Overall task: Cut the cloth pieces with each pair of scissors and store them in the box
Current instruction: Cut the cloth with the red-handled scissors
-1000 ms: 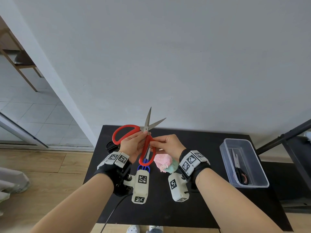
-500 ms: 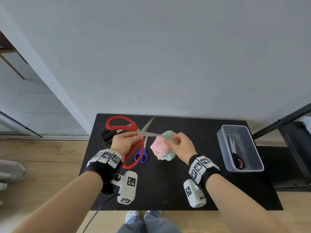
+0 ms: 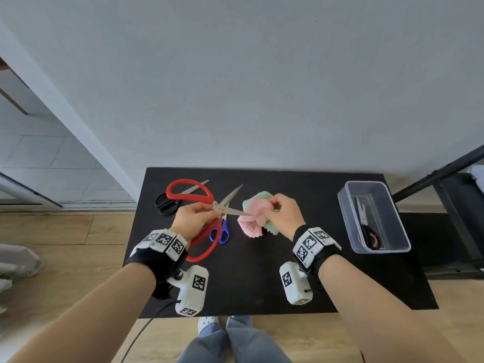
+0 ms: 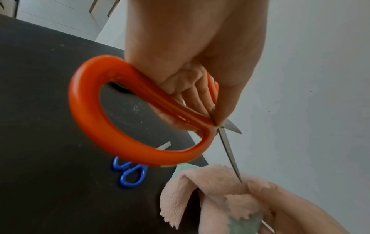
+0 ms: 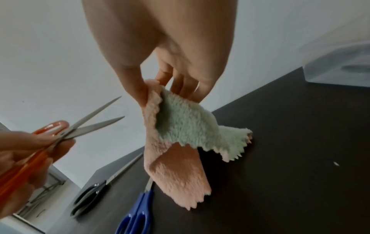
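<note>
My left hand (image 3: pixel 193 218) grips the red-handled scissors (image 3: pixel 191 192) near the pivot, blades spread apart above the black table (image 3: pixel 262 284). In the left wrist view the fingers wrap the orange-red handle loop (image 4: pixel 96 126) and one blade tip touches the pink cloth (image 4: pixel 212 178). My right hand (image 3: pixel 282 213) pinches a pink and mint-green cloth piece (image 3: pixel 254 216) by its upper edge, lifted so it hangs down (image 5: pixel 176 142). The blades (image 5: pixel 96 123) point at the cloth from the left.
Blue-handled scissors (image 3: pixel 221 233) lie under the red ones, black-handled scissors (image 3: pixel 167 201) at the table's back left. A clear plastic box (image 3: pixel 403 247) at the right holds another pair of scissors (image 3: pixel 366 226). A dark rack (image 3: pixel 458 205) stands to the right.
The red scissors came down from in front of the wall to table height. My right hand left their handle, took up the pink-green cloth and raised it to the blade tip.
</note>
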Available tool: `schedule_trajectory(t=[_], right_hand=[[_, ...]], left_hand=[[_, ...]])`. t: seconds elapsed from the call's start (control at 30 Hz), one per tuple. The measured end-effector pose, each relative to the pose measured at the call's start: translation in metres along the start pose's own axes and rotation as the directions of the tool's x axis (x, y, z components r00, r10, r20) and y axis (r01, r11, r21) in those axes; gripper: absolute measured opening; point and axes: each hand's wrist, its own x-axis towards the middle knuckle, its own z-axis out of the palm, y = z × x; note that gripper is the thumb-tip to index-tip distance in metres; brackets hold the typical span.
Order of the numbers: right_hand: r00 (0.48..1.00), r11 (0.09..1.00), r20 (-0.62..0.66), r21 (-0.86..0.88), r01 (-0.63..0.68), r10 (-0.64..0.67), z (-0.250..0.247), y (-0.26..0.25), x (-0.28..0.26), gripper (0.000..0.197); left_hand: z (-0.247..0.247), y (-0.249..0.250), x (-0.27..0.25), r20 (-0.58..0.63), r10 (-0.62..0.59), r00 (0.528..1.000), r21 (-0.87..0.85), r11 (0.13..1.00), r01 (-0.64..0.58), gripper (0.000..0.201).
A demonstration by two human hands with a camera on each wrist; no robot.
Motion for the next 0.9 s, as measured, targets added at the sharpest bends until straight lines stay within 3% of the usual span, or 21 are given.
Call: schedule_trajectory(t=[0.13,0.2,0.4,0.5,0.63,0.73,0.9], right_hand=[[0.989,0.990,0.070,0.064,0.123,-0.128,-0.006,-0.025,0.003,0.018],[0.969,0.982,0.170,0.077,0.171,-0.182,-0.004,-0.037,0.002,0.017],[0.906,0.982,0.395,0.161,0.097,-0.154,0.000,-0.060,-0.001,0.016],[0.923,0.958,0.370,0.287,-0.005,-0.106,0.002,-0.060,0.005,0.018],[0.953,0.976,0.279,0.210,0.057,-0.115,0.007,-0.057,0.008,0.013],[0.955,0.975,0.278,0.216,0.043,-0.104,0.009,-0.056,0.010,0.025],[0.949,0.976,0.291,0.209,0.063,-0.124,0.009,-0.056,0.013,0.021]], left_hand=[[-0.001,0.009,-0.002,0.025,0.003,1.000,0.061,0.998,-0.005,0.012],[0.000,0.015,-0.003,0.039,0.016,0.999,0.098,0.995,-0.019,0.013],[0.002,0.029,-0.004,0.065,0.035,0.997,0.132,0.990,-0.044,0.013],[-0.001,0.033,-0.003,0.070,0.036,0.997,0.114,0.992,-0.044,0.014],[-0.002,0.039,0.002,0.088,0.057,0.995,0.110,0.992,-0.066,0.017],[0.000,0.042,0.002,0.103,0.070,0.992,0.105,0.991,-0.081,0.013],[0.006,0.045,0.000,0.132,0.079,0.988,0.039,0.996,-0.085,0.017]])
